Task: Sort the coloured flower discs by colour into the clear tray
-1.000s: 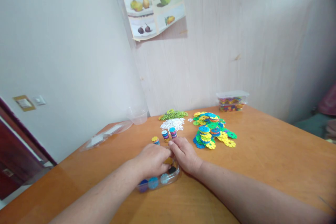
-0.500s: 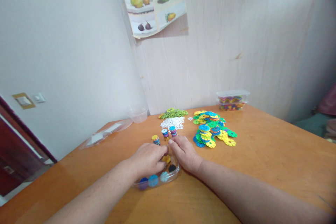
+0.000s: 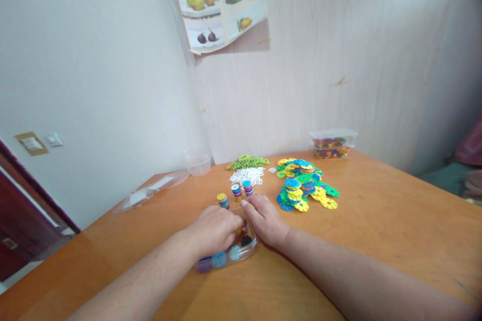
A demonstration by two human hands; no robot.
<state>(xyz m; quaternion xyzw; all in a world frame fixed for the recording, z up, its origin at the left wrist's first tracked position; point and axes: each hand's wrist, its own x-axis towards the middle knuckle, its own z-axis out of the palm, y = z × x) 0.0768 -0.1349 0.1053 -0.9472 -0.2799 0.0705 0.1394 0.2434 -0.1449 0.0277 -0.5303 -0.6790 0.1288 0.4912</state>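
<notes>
Pale walls (image 3: 113,60) — fruit prints (image 3: 222,10) taped up, light switches (image 3: 33,143), brown wooden table (image 3: 376,220)

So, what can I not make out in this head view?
Head view:
- Left hand: its back hides any grip.
- Clear container: left part hidden behind left forearm.
- White pieces: too small, overlapped to count.
- Pink item: blurred, cut off by right edge.

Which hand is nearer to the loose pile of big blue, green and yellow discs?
Right. The right hand sits at the right side of the clear container, left of the disc pile; the left hand is farther left, partly inside the container.
</notes>
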